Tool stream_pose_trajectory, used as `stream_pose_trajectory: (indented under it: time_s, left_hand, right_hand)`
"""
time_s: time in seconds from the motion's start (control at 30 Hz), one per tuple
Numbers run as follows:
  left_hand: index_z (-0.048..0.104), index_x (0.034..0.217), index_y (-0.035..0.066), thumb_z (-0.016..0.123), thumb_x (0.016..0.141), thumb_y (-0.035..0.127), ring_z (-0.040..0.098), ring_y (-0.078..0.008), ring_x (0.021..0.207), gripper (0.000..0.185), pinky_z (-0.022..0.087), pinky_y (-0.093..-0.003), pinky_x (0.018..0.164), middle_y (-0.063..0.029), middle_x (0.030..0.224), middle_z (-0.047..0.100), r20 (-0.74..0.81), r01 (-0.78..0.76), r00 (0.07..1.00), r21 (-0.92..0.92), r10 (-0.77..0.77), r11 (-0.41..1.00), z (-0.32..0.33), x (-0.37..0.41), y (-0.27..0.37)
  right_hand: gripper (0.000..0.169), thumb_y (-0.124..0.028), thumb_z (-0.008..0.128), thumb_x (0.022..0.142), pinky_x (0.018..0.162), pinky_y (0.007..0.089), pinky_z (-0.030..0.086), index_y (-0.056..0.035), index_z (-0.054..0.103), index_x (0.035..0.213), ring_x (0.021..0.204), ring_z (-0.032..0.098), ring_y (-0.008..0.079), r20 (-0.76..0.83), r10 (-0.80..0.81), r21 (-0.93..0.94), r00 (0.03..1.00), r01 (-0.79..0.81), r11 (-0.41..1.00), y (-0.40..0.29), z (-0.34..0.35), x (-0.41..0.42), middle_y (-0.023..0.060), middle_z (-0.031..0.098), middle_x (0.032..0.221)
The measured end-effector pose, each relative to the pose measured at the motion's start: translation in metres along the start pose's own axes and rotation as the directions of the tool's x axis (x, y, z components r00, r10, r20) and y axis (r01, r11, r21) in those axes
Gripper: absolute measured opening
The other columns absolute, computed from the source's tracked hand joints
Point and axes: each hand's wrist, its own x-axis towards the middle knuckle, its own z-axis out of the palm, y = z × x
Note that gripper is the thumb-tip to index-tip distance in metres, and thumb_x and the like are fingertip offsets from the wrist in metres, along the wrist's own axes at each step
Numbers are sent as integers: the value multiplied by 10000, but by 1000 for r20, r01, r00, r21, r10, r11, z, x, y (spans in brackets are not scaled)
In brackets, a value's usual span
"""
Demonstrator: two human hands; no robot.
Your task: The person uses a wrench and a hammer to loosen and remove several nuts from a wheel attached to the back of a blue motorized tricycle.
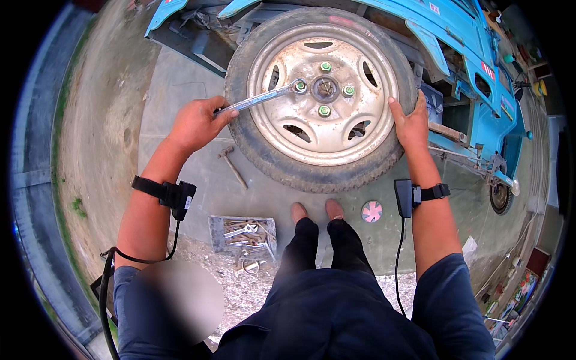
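My left hand point(200, 121) is closed around the handle of a steel wrench point(265, 97). The wrench's ring end sits around the left one of several green lug nuts point(325, 67) on a rusty, cream-coloured wheel rim point(315, 150). A worn rubber tire point(265, 164) surrounds the rim. At the right side of the wheel, my right hand point(411, 119) rests with the thumb on the rim's edge and the fingers over the tire; it holds no tool. The hub centre point(325, 88) lies between the nuts.
Behind the wheel stands a blue vehicle body point(461, 49). A hammer point(233, 167) lies on the concrete floor. Left of my feet is a grey tool tray point(217, 234) with wrenches and other tools. A round pink-and-grey object point(371, 211) lies right of my feet.
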Motion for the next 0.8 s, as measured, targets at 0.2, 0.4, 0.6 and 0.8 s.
stream_pose_trajectory:
  time_s: [0.2, 0.4, 0.6, 0.8]
  left_hand:
    - [714, 914, 59, 653, 930, 431, 597, -281, 655, 377, 471, -410, 636, -120, 684, 634, 190, 6, 982, -99, 13, 995, -7, 38, -12]
    - [682, 853, 43, 638, 937, 452, 581, -294, 641, 419, 458, -424, 624, -121, 671, 617, 256, 100, 964, -108, -70, 989, -2, 43, -18]
    - [603, 821, 74, 597, 943, 489, 643, -384, 719, 433, 491, -498, 614, -152, 734, 655, -67, -64, 994, 226, 82, 972, 29, -6, -3]
    - [588, 802, 74, 591, 944, 489, 643, -392, 718, 439, 493, -506, 613, -156, 748, 662, -81, 0, 996, 248, 21, 969, 38, -8, -3]
  right_hand:
    - [914, -442, 755, 840, 1126, 426, 353, 120, 362, 1445, 1335, 460, 415, -9, -11, 1, 1000, 11, 1000, -4, -3, 0, 326, 472, 1417]
    - [907, -449, 751, 842, 1139, 422, 338, 97, 366, 1455, 1352, 442, 415, -21, -3, 30, 1000, 3, 1000, -1, 2, -2, 324, 459, 1430]
    - [910, -427, 772, 832, 1110, 413, 377, 96, 363, 1455, 1298, 504, 387, -4, 38, 63, 999, -38, 997, -7, -5, 10, 312, 491, 1403]
    - [891, -451, 804, 813, 1015, 379, 474, 75, 429, 1426, 1173, 614, 297, 317, 232, 564, 919, -380, 733, 32, 2, 16, 235, 595, 1305]
